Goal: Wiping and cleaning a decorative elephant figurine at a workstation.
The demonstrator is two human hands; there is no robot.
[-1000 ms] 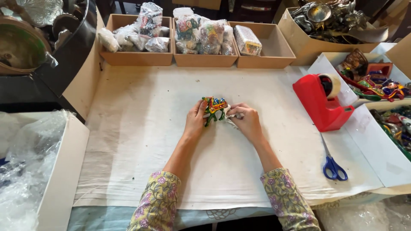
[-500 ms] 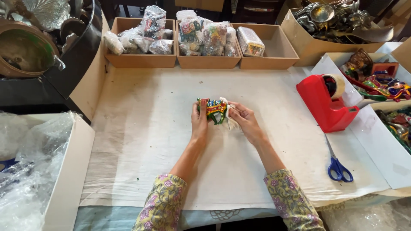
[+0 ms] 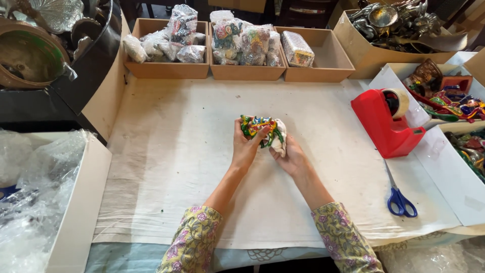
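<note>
Near the middle of the table [image 3: 166, 167], the left hand [image 3: 246, 146] and right hand [image 3: 290, 159] are together gripping one small multicoloured figurine [image 3: 257, 126], half wrapped in white material. It is looking fragile; a loose grip could be letting it slip from the wrapping and chip. Three wooden trays [image 3: 166, 68] are lining the far edge. One red tape dispenser [image 3: 386, 126] and one pair of blue scissors [image 3: 400, 199] are lying towards the right edge.
</note>
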